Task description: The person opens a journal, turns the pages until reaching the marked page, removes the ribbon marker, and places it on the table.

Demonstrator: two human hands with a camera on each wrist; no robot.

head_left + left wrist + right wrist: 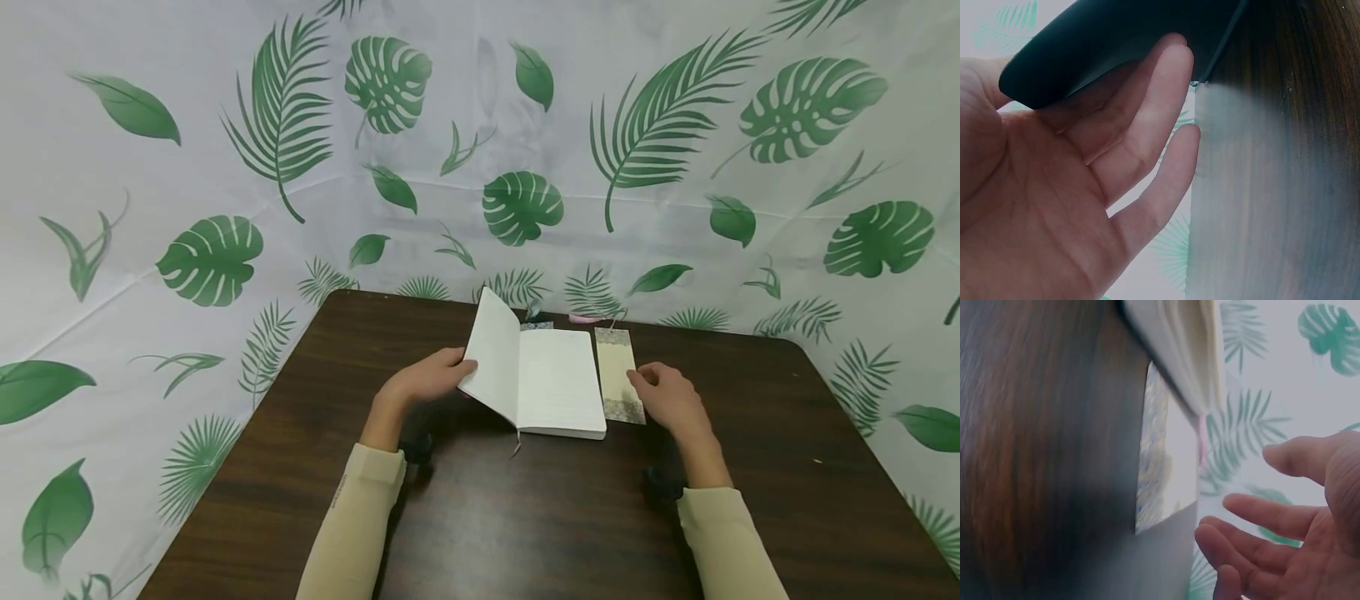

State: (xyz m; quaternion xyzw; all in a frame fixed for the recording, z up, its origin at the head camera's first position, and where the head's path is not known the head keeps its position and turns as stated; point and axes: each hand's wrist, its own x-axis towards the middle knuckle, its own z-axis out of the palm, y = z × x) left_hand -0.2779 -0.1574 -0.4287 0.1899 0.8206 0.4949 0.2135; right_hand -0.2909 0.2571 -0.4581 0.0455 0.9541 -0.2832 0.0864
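Note:
An open notebook (558, 379) with blank-looking pages lies on the table, its front cover and a leaf raised at a slant on the left. My left hand (431, 375) grips that raised cover, thumb on the page side and fingers behind. In the left wrist view the cover's dark outer face (1116, 50) shows against the fingers. Right of the notebook lies a cream bookmark (617, 375) with patterned ends. My right hand (671, 400) hovers by its right edge; in the right wrist view thumb and fingers are spread apart with nothing between them.
A second bookmark (538, 326) with a dark tassel is partly hidden behind the notebook. A pink item (585, 318) lies near the back edge of the brown table (525, 525). A leaf-patterned cloth (450, 167) hangs right behind the table.

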